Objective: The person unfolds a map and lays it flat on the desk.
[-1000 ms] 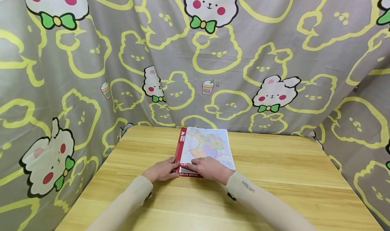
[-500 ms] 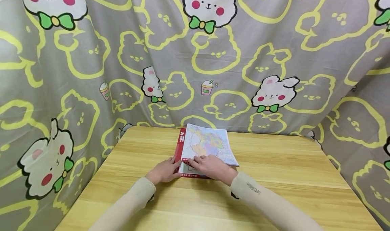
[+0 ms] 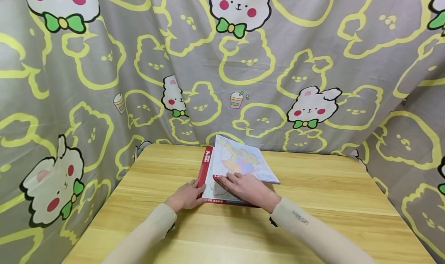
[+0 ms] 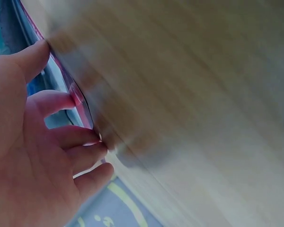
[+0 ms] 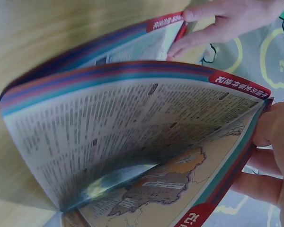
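A folded map with a coloured map on its face and red borders lies at the table's back middle. My right hand pinches the near-left corner of its upper layers and holds them raised and turned to the right. In the right wrist view, these layers gape apart, showing printed text, a brown map and striped edges. The lower layer stays flat underneath. At its near-left corner, my left hand rests with thumb and fingers touching the edges. The left wrist view shows those fingers along the red-trimmed edge.
A wooden table bears the map. A grey curtain with yellow outlines and white cartoon animals hangs behind the table and along both sides.
My right hand has lifted the corner of the upper layers and moved right, turning them clockwise and baring more of the lower layer. My left hand has stayed at the left edge.
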`<state>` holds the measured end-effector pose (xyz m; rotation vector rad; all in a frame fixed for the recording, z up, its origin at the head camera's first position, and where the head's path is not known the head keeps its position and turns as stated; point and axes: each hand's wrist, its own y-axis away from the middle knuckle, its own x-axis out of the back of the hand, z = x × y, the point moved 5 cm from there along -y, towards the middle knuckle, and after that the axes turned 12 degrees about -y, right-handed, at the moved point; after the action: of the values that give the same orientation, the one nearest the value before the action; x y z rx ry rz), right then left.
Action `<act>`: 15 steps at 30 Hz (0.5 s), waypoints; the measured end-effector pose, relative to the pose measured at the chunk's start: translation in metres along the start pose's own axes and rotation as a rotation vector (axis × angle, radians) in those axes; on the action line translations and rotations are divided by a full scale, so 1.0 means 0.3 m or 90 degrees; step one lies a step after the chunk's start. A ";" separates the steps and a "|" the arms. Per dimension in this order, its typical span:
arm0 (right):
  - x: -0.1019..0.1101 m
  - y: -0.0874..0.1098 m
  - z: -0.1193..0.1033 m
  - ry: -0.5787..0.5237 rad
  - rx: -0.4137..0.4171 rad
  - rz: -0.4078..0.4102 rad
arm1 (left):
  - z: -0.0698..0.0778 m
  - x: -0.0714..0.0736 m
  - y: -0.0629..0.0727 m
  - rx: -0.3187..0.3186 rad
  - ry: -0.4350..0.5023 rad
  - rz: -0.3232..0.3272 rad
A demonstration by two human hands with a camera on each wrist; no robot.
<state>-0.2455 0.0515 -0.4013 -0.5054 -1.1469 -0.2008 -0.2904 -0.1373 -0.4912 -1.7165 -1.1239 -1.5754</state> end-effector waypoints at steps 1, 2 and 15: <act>0.006 0.005 0.004 -0.012 -0.004 0.002 | -0.001 0.000 0.001 0.002 0.002 0.000; 0.015 0.010 0.006 -0.019 -0.005 0.006 | -0.001 -0.001 0.003 0.004 0.004 -0.002; 0.095 0.128 0.043 0.027 0.005 0.056 | -0.011 -0.013 0.028 0.045 0.036 -0.024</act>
<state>-0.2290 0.0942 -0.3823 -0.5410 -1.0820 -0.1299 -0.2848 -0.1452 -0.4932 -1.6037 -1.1759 -1.5776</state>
